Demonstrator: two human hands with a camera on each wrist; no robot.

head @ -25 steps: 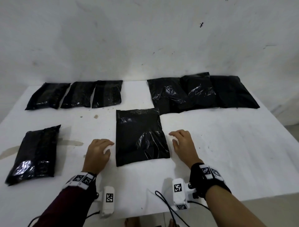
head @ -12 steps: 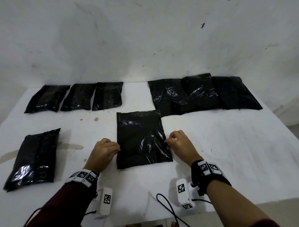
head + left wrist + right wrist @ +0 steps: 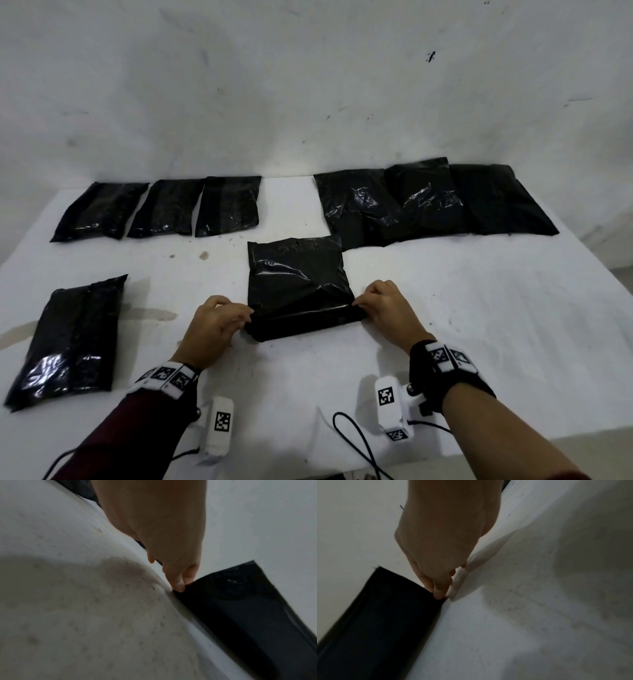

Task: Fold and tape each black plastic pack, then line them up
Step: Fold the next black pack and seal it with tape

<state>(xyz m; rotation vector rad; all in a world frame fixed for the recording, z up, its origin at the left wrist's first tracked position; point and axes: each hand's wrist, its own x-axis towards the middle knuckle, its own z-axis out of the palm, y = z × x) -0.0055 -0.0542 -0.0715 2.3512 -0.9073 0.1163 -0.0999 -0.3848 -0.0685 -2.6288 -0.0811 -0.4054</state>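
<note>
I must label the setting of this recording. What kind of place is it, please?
Probably a plain packing workstation, not a home room: a bare white table against a scuffed white wall, with many black plastic packs laid in rows, while both hands fold the middle pack.

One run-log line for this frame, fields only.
step: folding centre pack | left hand: pinches near-left corner | right hand: pinches near-right corner | near edge lifted | tape: none visible
</note>
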